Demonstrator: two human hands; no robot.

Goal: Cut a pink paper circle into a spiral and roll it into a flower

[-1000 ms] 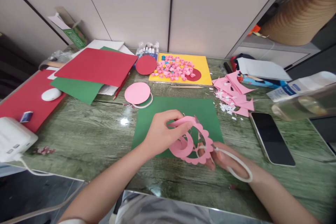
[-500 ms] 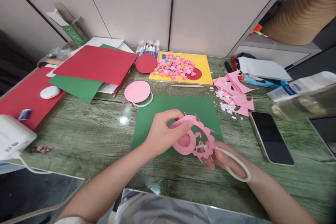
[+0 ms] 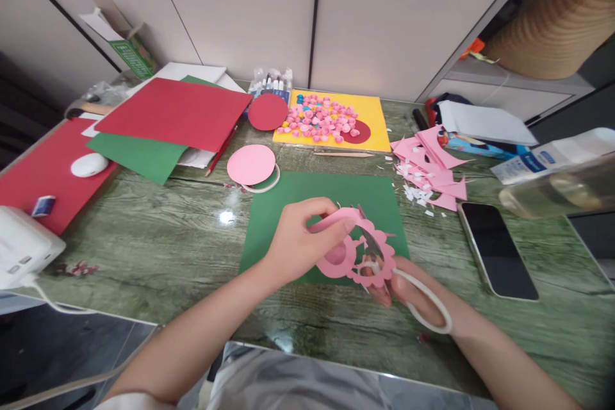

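My left hand (image 3: 300, 240) pinches a pink paper cutout (image 3: 336, 268) between thumb and fingers. The cutout has a scalloped outer edge and an inner ring. Wrapped around white-handled scissors (image 3: 439, 305), my right hand (image 3: 417, 270) is at the cutout's right side, with its fingers partly hidden behind the paper. A grey blade shows inside the paper's opening; its tip is hard to make out. Under both hands lies a green paper sheet (image 3: 273, 205).
A pink disc (image 3: 250, 164) rests over a white ring behind my left hand. Farther back, a yellow sheet (image 3: 372, 112) carries pink paper balls. Pink scraps (image 3: 435, 173) and a phone (image 3: 497, 250) lie to the right. Red sheets (image 3: 177, 112) are stacked at left.
The scissors' handle loop has shifted slightly left and my right hand has moved a little with it. My left hand keeps its hold on the pink paper. The view has tilted slightly.
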